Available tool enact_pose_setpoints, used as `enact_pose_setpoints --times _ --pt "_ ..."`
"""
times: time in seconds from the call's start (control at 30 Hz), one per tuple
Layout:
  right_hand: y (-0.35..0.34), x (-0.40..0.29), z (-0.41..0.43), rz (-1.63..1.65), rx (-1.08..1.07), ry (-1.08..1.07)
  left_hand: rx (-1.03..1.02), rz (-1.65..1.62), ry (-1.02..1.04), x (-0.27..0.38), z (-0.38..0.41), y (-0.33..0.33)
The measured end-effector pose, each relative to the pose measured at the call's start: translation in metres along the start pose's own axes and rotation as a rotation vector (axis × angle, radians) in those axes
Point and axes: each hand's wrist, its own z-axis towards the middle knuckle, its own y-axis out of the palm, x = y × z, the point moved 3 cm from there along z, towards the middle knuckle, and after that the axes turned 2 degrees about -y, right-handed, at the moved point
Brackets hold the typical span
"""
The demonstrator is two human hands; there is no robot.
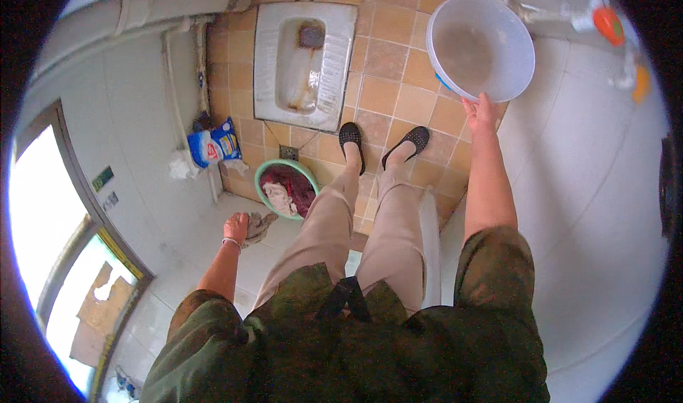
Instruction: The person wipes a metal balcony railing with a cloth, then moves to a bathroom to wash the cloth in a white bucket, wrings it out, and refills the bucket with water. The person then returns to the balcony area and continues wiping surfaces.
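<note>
A crumpled grey-brown cloth (258, 228) hangs from my left hand (236, 229), which is closed around it at the lower left. Just right of that cloth, a green-rimmed basin (260, 192) on the floor holds dark red fabric (301, 188) and a pale cloth (279, 198). My right hand (481, 112) grips the near rim of a large whitish plastic bucket (509, 51) at the upper right. The bucket's mouth faces up towards me, and its bottom looks brownish. A bit of blue shows at its lower left side.
A ceramic squat toilet (347, 67) is set in the tan tiled floor. Blue detergent bags (213, 144) hang by the left wall pipes. A floor drain (288, 153) lies above the basin. Taps with an orange-red handle (608, 26) are at the upper right. A window frame (80, 237) stands left.
</note>
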Motion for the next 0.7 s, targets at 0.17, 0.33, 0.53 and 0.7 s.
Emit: enact_pose_setpoints --times 0.17,0.33,0.53,0.7 --pt "0.08 -0.023 -0.092 -0.497 -0.136 -0.241 -0.001 -0.373 -0.312 -0.018 -0.047 0.078" --pt "0.161 0.021 -0.098 -0.907 -0.35 -0.152 -0.031 -0.552 -0.394 0.005 -0.055 0.119" --pt "0.263 0.116 -0.117 -1.064 -0.562 -0.199 -0.111 -0.681 -0.518 0.025 -0.094 0.161" --pt "0.334 0.232 -0.115 -1.334 -0.429 -0.349 -0.138 -0.65 -0.486 0.026 -0.112 0.182"
